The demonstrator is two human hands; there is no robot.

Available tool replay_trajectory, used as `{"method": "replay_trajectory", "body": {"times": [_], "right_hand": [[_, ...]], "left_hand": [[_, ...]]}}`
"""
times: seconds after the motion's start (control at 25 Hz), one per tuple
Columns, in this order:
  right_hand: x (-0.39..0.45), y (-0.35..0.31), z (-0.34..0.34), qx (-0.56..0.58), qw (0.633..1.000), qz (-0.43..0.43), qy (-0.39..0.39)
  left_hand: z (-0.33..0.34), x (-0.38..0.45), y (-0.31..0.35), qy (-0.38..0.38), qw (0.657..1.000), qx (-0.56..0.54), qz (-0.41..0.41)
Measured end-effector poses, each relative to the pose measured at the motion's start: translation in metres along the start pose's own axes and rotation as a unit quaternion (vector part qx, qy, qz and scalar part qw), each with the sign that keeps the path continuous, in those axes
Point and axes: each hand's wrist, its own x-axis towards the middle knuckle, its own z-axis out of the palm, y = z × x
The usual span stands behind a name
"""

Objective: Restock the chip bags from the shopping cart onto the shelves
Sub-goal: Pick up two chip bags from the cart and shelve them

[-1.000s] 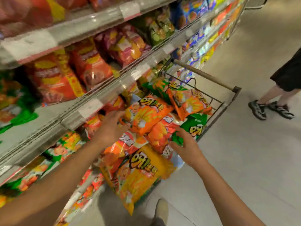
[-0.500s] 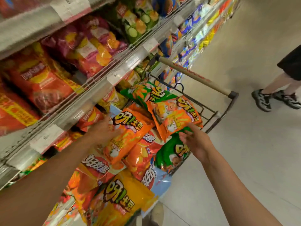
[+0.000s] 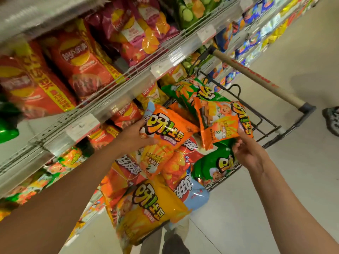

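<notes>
The left hand (image 3: pixel 136 136) gripped an orange chip bag (image 3: pixel 165 136) atop the heaped shopping cart (image 3: pixel 271 125), its long axis slanting toward the shelves (image 3: pixel 113 99). The right hand (image 3: pixel 247 149) pinched a second orange bag (image 3: pixel 222 120) near the cart's handle end. Glossy crinkled packets crowded metal shelving beside pale smooth floor (image 3: pixel 275 208).
</notes>
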Motion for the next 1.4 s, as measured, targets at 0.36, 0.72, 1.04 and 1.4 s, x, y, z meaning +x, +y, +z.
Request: {"method": "replay_trajectory", "body": {"times": [0.36,0.72,1.04,1.4], "right_hand": [[-0.088,0.048,0.013,-0.077,0.988,-0.079,-0.108],[-0.211,0.206,0.037,-0.163,0.96,-0.032,-0.227],[-0.305,0.444,0.083,-0.38,0.833,0.068,-0.395],[-0.339,0.683,0.122,-0.57,0.684,0.104,-0.444]], "left_hand": [[-0.038,-0.111,-0.04,0.061,0.994,-0.08,0.036],[-0.066,-0.325,-0.207,0.228,0.957,-0.178,0.014],[-0.061,-0.586,-0.403,0.411,0.839,-0.313,-0.17],[-0.039,-0.73,-0.524,0.551,0.688,-0.406,-0.24]]}}
